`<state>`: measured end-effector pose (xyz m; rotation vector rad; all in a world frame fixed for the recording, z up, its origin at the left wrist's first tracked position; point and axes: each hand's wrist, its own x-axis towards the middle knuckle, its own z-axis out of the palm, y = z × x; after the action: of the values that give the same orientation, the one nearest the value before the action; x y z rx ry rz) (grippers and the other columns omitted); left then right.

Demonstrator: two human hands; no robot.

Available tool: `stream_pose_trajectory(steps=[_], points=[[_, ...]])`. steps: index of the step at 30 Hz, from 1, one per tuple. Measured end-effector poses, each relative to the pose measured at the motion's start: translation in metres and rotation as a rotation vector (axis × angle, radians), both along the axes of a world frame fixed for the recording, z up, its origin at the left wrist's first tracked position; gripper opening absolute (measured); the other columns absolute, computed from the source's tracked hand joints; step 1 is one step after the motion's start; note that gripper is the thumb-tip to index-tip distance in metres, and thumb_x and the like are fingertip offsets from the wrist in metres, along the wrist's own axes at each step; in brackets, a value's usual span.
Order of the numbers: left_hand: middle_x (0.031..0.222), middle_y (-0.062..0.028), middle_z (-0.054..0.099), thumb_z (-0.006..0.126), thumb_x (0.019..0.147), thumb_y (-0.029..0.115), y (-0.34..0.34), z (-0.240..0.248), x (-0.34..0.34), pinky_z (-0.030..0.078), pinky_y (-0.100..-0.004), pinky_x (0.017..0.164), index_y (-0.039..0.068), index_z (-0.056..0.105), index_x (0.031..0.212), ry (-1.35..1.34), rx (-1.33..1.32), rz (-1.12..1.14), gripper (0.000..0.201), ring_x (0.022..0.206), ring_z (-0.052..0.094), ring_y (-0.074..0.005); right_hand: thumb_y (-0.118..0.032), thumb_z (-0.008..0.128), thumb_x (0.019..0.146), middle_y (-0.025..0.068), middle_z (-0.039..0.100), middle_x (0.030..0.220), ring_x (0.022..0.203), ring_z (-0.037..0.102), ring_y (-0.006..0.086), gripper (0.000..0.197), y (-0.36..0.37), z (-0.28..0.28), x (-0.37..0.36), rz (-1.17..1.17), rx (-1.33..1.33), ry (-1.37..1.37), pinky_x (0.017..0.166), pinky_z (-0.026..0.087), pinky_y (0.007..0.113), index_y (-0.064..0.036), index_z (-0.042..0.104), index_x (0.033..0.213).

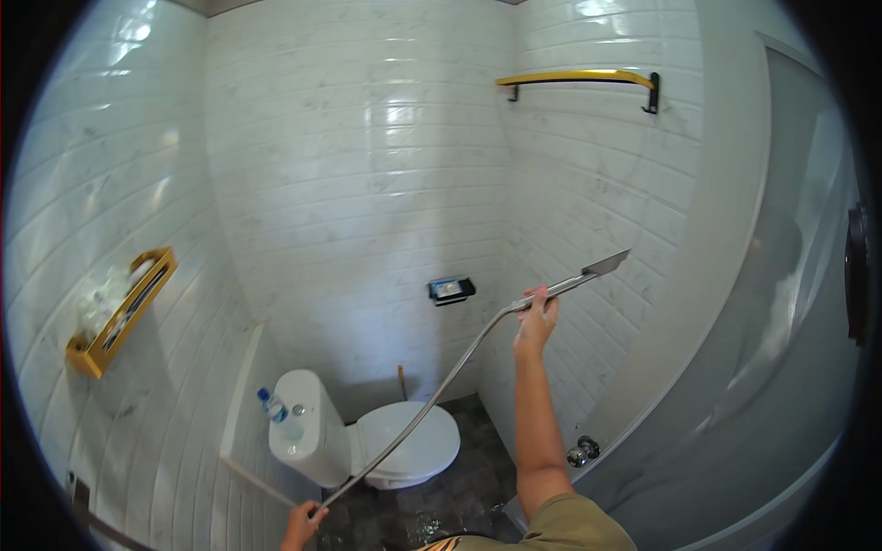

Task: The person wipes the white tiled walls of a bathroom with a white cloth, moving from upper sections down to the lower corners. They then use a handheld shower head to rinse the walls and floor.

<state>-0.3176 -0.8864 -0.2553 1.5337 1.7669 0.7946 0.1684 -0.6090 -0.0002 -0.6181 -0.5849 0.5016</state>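
Note:
My right hand (pixel 536 323) is raised in front of the right-hand tiled wall, its fingers wrapped round the handle of a chrome hand shower. The flat, thin head of this hand shower (pixel 606 264) points up and to the right, apart from my fingers. From the handle a silver shower hose (pixel 441 393) runs down to the left, across the view of the toilet. Low at the bottom edge, my left hand (pixel 301 525) is closed on the hose. Whether water leaves the shower head cannot be made out.
Below stands a white toilet (pixel 404 427), with a blue-capped bottle (pixel 273 405) on its cistern (pixel 299 390). A black paper holder (pixel 451 291) is on the back wall, a gold shelf (pixel 124 317) on the left, a gold rail (pixel 579 77) on the right. The dark floor (pixel 459 477) looks wet.

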Motion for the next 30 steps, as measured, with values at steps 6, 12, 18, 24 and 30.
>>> stream_pose_trajectory(steps=[6,12,18,24,30], points=[[0.086,-0.0136,0.069,0.062,0.093,0.028,0.027,0.031,0.023,0.051,-0.0347,0.072,0.003,0.069,0.101,-0.107,-0.111,-0.188,0.027,0.079,0.061,-0.0184,-0.026,0.052,0.100,0.0035,0.057,0.079,0.060,0.047,0.0078,0.020,0.023,-0.012,0.018,-0.143,-0.093,0.005,0.049,0.039,0.024,-0.0060,0.050,0.099],[0.078,-0.0086,0.066,0.062,0.092,0.027,0.041,0.071,0.057,0.048,-0.0324,0.071,-0.001,0.067,0.098,-0.177,-0.004,-0.387,0.029,0.076,0.059,-0.0145,-0.023,0.051,0.099,0.0033,0.058,0.078,0.060,0.047,0.0091,0.018,0.025,-0.010,0.030,-0.236,-0.130,0.002,0.050,0.040,0.026,-0.0054,0.050,0.096],[0.067,0.0004,0.057,0.058,0.094,0.020,0.048,0.059,0.058,0.038,-0.0253,0.052,0.003,0.067,0.092,-0.399,-0.133,-0.484,0.019,0.059,0.047,-0.0084,-0.021,0.051,0.099,0.0037,0.058,0.077,0.059,0.046,0.0089,0.017,0.015,0.016,0.028,-0.290,-0.120,-0.084,0.049,0.039,0.026,-0.0045,0.051,0.095],[0.067,0.0010,0.056,0.057,0.095,0.022,0.042,0.079,0.062,0.038,-0.0244,0.053,0.002,0.066,0.093,-0.373,-0.126,-0.498,0.021,0.059,0.047,-0.0080,-0.022,0.051,0.099,0.0032,0.059,0.078,0.060,0.046,0.0081,0.018,-0.006,0.048,0.002,-0.255,-0.088,-0.157,0.049,0.038,0.025,-0.0047,0.050,0.096],[0.065,0.0014,0.053,0.057,0.095,0.023,0.036,0.087,0.064,0.038,-0.0258,0.053,0.003,0.066,0.091,-0.365,0.027,-0.483,0.023,0.059,0.046,-0.0084,-0.024,0.051,0.099,0.0023,0.058,0.080,0.059,0.043,0.0070,0.019,-0.009,0.073,-0.020,-0.250,-0.060,-0.226,0.048,0.035,0.024,-0.0050,0.050,0.096]])
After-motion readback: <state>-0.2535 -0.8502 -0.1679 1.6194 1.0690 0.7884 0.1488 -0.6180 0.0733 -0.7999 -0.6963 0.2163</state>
